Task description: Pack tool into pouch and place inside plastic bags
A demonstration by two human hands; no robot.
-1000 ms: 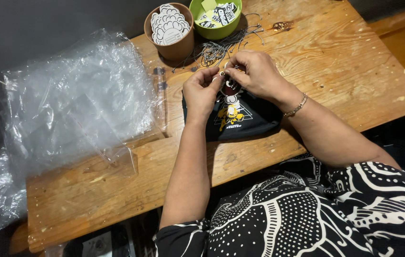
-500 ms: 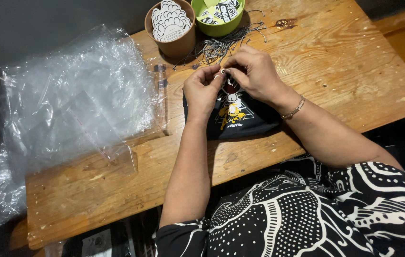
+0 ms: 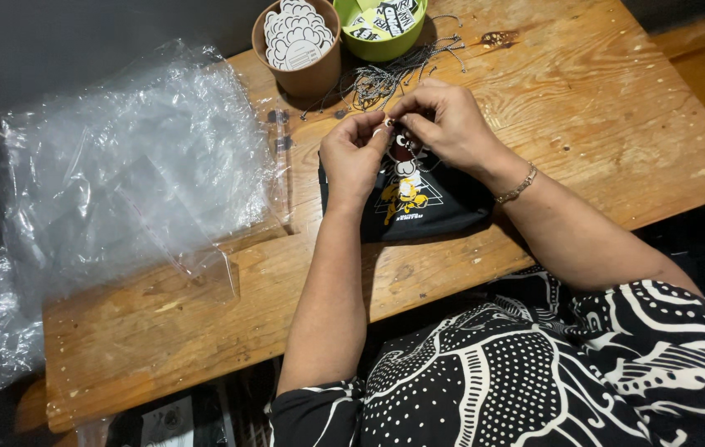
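Fingertips of both hands met just above the centre of the head view, over the top edge of a folded black garment [image 3: 419, 203] with a yellow and white print, which lay on the wooden table [image 3: 601, 132]. The left hand [image 3: 352, 157] and the right hand [image 3: 452, 124] were each pinched shut on something very small at that edge; what it was could not be told, perhaps a tag or a bit of chain. Work this fine probably went best with the wrists resting on the cloth and the piece kept between the thumb pads, so nothing slipped.

Above the hands, towards the top centre of the frame, a tangle of thin metal chains [image 3: 386, 79] lay loose on the wood, close enough to snag a sleeve or finger. Behind it stood a brown paper cup [image 3: 307, 70] of white printed cut-outs and, just right of it, a green bowl [image 3: 381, 41] of printed stickers. A heap of clear plastic bags [image 3: 129, 182] filled the left half, overhanging the table's left edge, well apart from the hands. The person's black-and-white patterned clothing [image 3: 534, 372] took up the lower right.
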